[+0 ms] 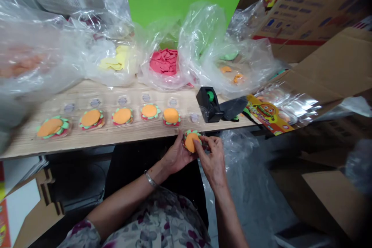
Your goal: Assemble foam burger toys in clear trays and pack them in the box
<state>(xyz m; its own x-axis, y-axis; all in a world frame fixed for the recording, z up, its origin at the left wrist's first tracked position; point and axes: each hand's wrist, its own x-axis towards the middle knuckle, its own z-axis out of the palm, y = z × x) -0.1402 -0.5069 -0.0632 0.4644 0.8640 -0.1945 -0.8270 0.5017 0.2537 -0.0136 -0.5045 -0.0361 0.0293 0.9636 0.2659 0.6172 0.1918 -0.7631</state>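
Both my hands meet just below the front edge of the wooden table (87,139). My left hand (177,155) and my right hand (213,159) are closed together on one foam burger toy (192,140), an orange disc over green and red layers, in a clear shell. My right fingertips press on its top. On the table above lies a row of several similar foam burgers (122,116) in clear shells, each with a small round piece behind it.
A black tape dispenser (209,104) with a green core stands right of the row. Clear plastic bags hold yellow (114,62), red (164,62) and orange foam pieces. Printed burger packaging (266,114) and cardboard boxes (334,66) lie at right.
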